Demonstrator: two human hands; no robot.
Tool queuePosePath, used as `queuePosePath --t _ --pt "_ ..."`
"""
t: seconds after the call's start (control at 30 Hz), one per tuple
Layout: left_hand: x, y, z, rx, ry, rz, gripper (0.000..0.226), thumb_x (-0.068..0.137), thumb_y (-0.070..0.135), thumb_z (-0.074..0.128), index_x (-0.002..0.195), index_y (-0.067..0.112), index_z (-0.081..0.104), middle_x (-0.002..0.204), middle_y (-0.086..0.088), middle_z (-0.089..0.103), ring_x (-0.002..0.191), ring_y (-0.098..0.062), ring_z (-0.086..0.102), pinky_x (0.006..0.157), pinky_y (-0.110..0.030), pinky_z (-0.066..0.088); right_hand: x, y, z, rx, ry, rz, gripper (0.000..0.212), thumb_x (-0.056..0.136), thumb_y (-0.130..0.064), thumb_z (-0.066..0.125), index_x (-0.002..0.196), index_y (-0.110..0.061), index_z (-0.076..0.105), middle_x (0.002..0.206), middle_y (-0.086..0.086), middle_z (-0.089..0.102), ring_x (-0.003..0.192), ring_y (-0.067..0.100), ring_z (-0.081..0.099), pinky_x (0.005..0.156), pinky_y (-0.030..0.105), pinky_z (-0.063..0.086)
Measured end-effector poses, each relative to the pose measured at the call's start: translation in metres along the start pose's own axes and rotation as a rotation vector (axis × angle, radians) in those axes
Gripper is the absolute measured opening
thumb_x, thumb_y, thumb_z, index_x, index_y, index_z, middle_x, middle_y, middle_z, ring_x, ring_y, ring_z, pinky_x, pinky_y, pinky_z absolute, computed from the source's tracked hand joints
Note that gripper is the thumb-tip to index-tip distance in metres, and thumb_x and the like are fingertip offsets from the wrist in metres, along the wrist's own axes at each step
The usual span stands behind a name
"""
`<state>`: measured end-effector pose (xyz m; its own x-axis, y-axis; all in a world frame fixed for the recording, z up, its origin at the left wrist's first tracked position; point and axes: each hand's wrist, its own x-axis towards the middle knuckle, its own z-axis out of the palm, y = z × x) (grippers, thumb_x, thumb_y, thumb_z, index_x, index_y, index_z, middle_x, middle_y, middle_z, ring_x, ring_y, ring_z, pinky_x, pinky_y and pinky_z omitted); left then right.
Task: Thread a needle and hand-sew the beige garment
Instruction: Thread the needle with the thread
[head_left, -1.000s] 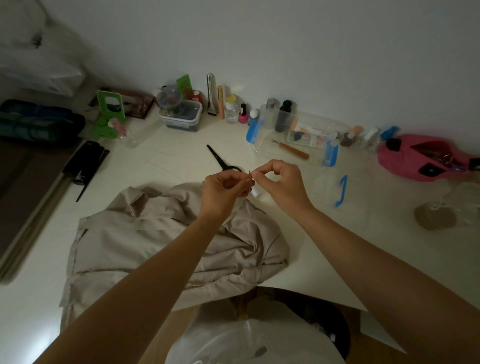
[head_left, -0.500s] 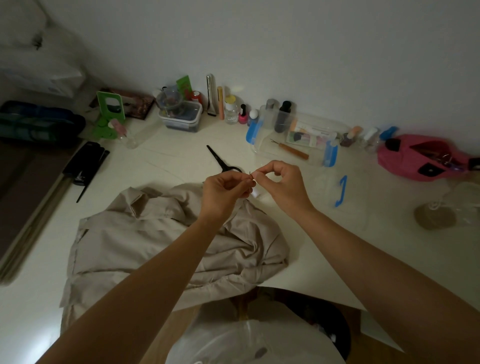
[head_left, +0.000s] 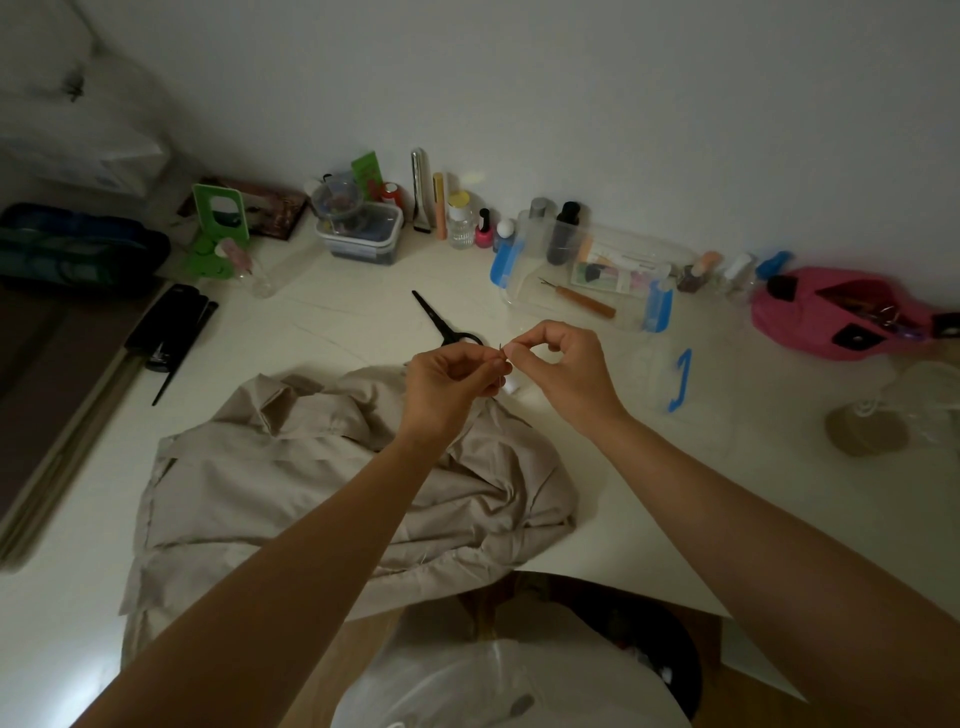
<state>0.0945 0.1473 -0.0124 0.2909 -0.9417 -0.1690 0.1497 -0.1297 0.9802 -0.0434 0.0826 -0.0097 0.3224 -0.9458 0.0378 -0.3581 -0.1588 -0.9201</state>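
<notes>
The beige garment (head_left: 291, 483) lies crumpled on the white table (head_left: 322, 332) in front of me. Above its far edge my left hand (head_left: 447, 387) pinches a thin needle (head_left: 501, 349), its tip poking up between the fingers. My right hand (head_left: 558, 364) is right beside it, thumb and forefinger pinched together at the needle's top; the thread itself is too fine to make out. A small white spool (head_left: 511, 385) shows just below the fingertips.
Black scissors (head_left: 441, 322) lie beyond my hands. A clear box with blue clasps (head_left: 587, 280) holds a seam ripper (head_left: 576, 299); its lid (head_left: 675, 384) lies to the right. Bottles line the wall, a pink pouch (head_left: 836, 312) sits far right, a black comb (head_left: 171, 332) left.
Both hands stay pinched together at the needle; they have barely shifted.
</notes>
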Motion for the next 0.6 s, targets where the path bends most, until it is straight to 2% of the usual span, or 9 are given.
queuePosePath --t 0.6 --pt "-0.0006 -0.0008 -0.0009 -0.005 -0.003 0.006 0.007 0.086 -0.001 0.067 0.085 0.004 0.072 0.074 -0.006 0.072 0.067 -0.017 0.065 0.069 -0.029 0.056 0.0009 -0.0005 0.0004 -0.034 -0.013 0.0 0.007 0.085 -0.013 0.071 0.082 -0.008 0.074 0.08 -0.002 0.072 0.077 -0.001 0.061 0.078 0.003 0.036"
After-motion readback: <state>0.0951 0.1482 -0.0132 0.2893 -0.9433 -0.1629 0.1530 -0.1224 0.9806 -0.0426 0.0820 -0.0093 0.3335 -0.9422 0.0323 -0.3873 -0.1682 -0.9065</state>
